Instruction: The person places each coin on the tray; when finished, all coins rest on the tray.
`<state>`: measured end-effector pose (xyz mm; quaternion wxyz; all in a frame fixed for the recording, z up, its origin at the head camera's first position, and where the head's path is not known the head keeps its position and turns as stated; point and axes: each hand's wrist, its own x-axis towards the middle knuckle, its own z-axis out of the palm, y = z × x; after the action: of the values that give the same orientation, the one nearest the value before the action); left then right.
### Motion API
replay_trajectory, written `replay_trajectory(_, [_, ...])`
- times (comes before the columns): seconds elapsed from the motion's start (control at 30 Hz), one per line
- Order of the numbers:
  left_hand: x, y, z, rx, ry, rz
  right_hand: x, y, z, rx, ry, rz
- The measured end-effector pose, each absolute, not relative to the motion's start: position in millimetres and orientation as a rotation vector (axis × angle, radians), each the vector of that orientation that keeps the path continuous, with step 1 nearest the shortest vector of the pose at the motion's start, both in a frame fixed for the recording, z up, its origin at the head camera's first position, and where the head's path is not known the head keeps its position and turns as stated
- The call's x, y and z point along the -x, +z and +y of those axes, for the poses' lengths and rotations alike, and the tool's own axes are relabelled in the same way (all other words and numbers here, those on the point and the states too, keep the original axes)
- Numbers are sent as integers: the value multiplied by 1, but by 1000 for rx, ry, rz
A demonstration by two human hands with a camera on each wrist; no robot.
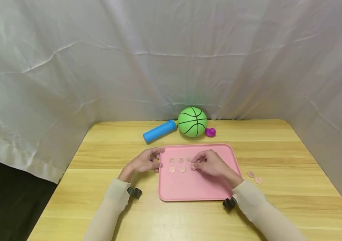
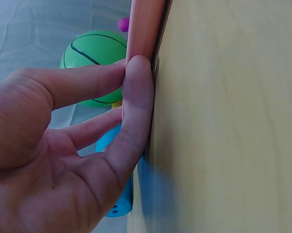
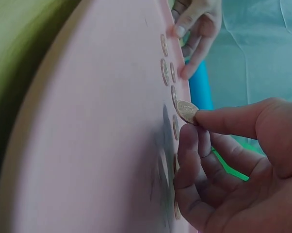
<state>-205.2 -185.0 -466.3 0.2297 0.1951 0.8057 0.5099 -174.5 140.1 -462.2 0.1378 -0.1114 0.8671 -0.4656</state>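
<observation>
A pink tray (image 1: 189, 194) lies on the wooden table with several coins (image 1: 182, 169) set out in two rows on its left and middle part. Between thumb and fingertips my right hand (image 1: 211, 163) pinches a coin (image 3: 187, 111), tilted and just above the tray in the right wrist view. That hand hides part of the tray and the coins behind it in the head view. At the tray's left rim, my left hand (image 1: 145, 160) grips the edge, thumb on the rim and a finger (image 2: 137, 92) along the outer wall.
Two more coins (image 1: 258, 180) lie on the table (image 1: 279, 150) right of the tray. Behind the tray are a blue hand pump (image 1: 159, 131), a green ball (image 1: 192, 122) with black lines and a purple toy duck (image 1: 210, 132). A pale curtain (image 1: 171, 67) surrounds the table's back and sides.
</observation>
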Motion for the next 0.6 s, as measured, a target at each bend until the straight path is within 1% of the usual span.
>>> replay_trajectory(0.2, [204,-466,-185,-527,1411,2203,174,-464,130,363,-1275,2581])
replay_trajectory(0.6, [206,-467,-185,-537,1418,2197,176,-463,130,329,-1222,2623])
